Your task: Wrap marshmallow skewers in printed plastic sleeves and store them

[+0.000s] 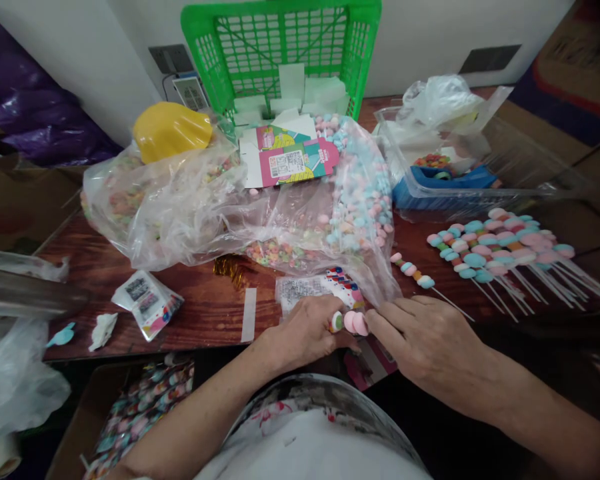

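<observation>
My left hand (pixel 305 333) is closed around one end of a marshmallow skewer (pixel 351 323), its fingers beside a white and green piece. At the other end, the fingers of my right hand (pixel 425 347) press together on the pink marshmallows; the stick itself is hidden. Just beyond my hands lies a stack of printed clear bags (pixel 305 293). To the right, a single marshmallow skewer (pixel 414 272) rests on the table, near a pile of finished-looking skewers (pixel 505 247) with white sticks.
Large clear bags of small marshmallows (pixel 360 193) and candy rings (pixel 145 207) cover the table's middle. Behind them stands a green basket (pixel 280 10); a clear plastic bin (pixel 480 193) is at right. More printed bags (pixel 147 303) lie left, above a box of wrapped skewers (pixel 140 413).
</observation>
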Motion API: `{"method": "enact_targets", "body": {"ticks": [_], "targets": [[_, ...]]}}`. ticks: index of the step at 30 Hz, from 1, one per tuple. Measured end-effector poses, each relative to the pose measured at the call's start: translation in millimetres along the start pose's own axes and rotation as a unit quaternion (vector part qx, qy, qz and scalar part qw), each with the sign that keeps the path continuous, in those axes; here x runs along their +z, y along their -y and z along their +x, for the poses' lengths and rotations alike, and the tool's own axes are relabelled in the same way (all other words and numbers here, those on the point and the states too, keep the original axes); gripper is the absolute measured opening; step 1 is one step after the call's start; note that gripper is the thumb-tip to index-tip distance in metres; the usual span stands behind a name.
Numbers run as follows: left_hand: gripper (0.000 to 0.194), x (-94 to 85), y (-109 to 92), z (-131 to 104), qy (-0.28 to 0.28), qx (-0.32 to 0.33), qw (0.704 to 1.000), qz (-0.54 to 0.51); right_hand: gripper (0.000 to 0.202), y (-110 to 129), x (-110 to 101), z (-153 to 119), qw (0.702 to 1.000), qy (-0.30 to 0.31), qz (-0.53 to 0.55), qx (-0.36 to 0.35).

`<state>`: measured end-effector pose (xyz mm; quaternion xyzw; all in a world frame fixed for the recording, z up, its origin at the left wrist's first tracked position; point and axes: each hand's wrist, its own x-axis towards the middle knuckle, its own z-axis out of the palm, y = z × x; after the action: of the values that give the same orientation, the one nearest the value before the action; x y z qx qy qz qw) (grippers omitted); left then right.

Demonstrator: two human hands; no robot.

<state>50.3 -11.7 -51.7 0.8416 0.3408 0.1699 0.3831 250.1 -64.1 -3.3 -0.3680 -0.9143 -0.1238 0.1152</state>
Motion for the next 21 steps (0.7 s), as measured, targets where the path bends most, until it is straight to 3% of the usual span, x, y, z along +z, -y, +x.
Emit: {"method": "enact_targets", "body": {"ticks": [5, 8, 10, 12, 14, 17, 19, 21], "targets": [[0.050, -11.4, -2.4, -3.4, 0.037, -0.004, 0.997, -0.073, 0.021, -4.1, 8.6, -3.9, 0.999, -0.038, 0.035, -0.002], [0.086, -18.7, 4.8, -8.1, 0.028, 0.035, 0.999, -0.010, 0.023, -8.0, 12.7, -7.5, 0.996, -0.069, 0.055, 0.012], [0.095, -19.8, 13.7, -12.4, 0.014, 0.030, 0.997, 0.067, 0.023, -8.2, 16.0, -8.8, 0.994, -0.082, 0.062, 0.034], [0.078, -18.0, 22.1, -16.7, -0.003, -0.002, 0.990, 0.142, 0.023, -6.4, 19.9, -8.9, 0.992, -0.089, 0.065, 0.055], [0.045, -15.8, 26.5, -19.8, -0.010, -0.028, 0.983, 0.182, 0.022, -3.5, 23.8, -8.1, 0.991, -0.095, 0.068, 0.066], [0.009, -15.9, 24.2, -21.2, 0.015, -0.052, 0.990, 0.129, 0.018, -1.2, 27.4, -6.2, 0.989, -0.116, 0.070, 0.064], [0.006, -18.5, 20.4, -20.7, 0.049, -0.061, 0.997, 0.024, 0.017, -2.8, 27.1, -5.6, 0.988, -0.137, 0.063, 0.041], [0.016, -21.2, 17.9, -20.0, 0.094, -0.074, 0.988, -0.097, 0.019, -6.7, 25.3, -6.2, 0.987, -0.150, 0.060, 0.000]]}}
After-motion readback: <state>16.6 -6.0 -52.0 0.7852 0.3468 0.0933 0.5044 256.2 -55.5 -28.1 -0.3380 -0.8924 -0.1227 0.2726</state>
